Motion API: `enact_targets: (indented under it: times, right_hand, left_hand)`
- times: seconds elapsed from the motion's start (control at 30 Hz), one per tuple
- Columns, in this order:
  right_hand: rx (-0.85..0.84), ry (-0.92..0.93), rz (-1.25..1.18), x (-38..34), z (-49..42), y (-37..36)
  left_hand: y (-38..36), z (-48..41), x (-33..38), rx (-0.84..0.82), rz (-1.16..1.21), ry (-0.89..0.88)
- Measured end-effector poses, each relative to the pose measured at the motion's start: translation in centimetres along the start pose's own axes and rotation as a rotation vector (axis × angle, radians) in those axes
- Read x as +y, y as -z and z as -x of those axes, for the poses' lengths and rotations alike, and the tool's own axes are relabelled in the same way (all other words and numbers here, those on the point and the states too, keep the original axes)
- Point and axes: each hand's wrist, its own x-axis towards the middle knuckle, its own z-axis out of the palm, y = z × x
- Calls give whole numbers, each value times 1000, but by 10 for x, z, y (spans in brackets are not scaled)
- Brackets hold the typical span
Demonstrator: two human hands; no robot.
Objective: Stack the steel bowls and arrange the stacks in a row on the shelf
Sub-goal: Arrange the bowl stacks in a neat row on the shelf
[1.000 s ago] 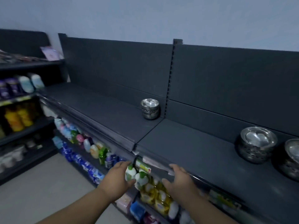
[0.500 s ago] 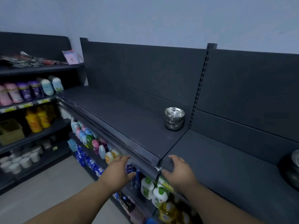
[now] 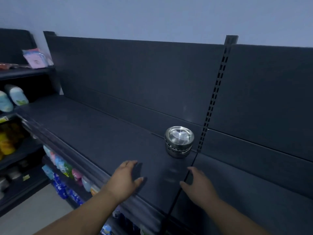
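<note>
1. Steel bowl stack (image 3: 179,141): bowls nested, open side up, upright on the top shelf (image 3: 94,133). It sits just left of the slotted upright (image 3: 213,99), at the back, w/ the rear panel (image 3: 135,78) right behind. Bowl count: can't tell, rims blur together.
2. Left hand (image 3: 126,181): well left of the upright's foot and nearer the shelf front edge. It's front-left of the stack, apart from it. Palm down, fingers fairly straight & spread, holding nothing. Dark shadow beside it on the shelf. Touching the shelf or just above it: can't tell.
3. Right hand (image 3: 197,187): at the shelf seam that runs fwd from the upright's foot. It's front-right of the stack, apart from it. Fingers loose & spread, nothing in it.
4. Stack sits beyond the gap betw. both hands, closer to the upright than either.
5. Rear panel: dark, runs on both sides of the upright.
6. Below & left of the upright: lower shelf w/ coloured bottles (image 3: 67,168), blurred.
7. Far left of the upright: side rack w/ a pink packet (image 3: 35,58) on its top level and pale bottles (image 3: 16,97) one level down.
</note>
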Motion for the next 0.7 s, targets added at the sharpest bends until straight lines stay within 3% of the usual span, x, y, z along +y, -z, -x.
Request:
enact_targets:
  times: [0.33,0.57,0.7]
  right_hand:
    - [226,-288,-110,-21,-63,-5]
    - [254,-382,-423,-30,-85,-6]
    - [248,-348,-476,-34,-91,-10]
  left_hand:
    - [-17,-128,-29,-283,78,-209]
    - [-36,-190,-16,-539,526,-222]
    - [-51,-208,2,-631,635,-290]
